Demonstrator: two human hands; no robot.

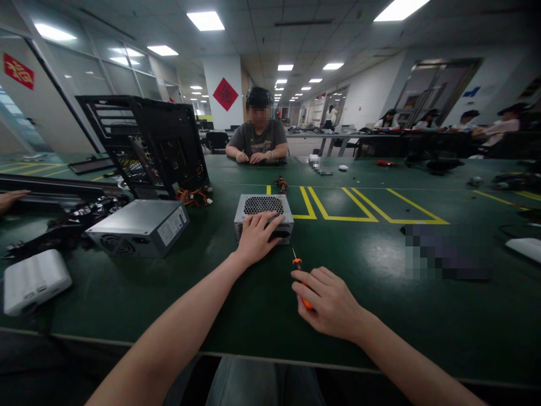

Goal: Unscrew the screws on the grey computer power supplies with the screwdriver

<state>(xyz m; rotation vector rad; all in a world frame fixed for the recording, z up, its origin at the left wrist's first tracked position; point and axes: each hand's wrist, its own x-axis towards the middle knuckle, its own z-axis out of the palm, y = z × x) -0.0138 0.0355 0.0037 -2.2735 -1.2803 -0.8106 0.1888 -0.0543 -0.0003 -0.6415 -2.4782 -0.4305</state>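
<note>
A silver computer power supply with a honeycomb vent lies in the middle of the green table. My left hand rests over its near side with the fingers spread, pressing on the casing. In my right hand is an orange and black screwdriver, wrapped by the fingers. Its thin shaft points up and away, and the tip meets or comes very near the unit's lower right corner; contact is too small to tell. A bundle of coloured cables shows behind the power supply.
Left of centre lies a second power supply, before a black computer case. A white box-shaped device sits near the front left edge. Another person sits across the table; someone's hand shows at far left. Yellow tape lines mark the table.
</note>
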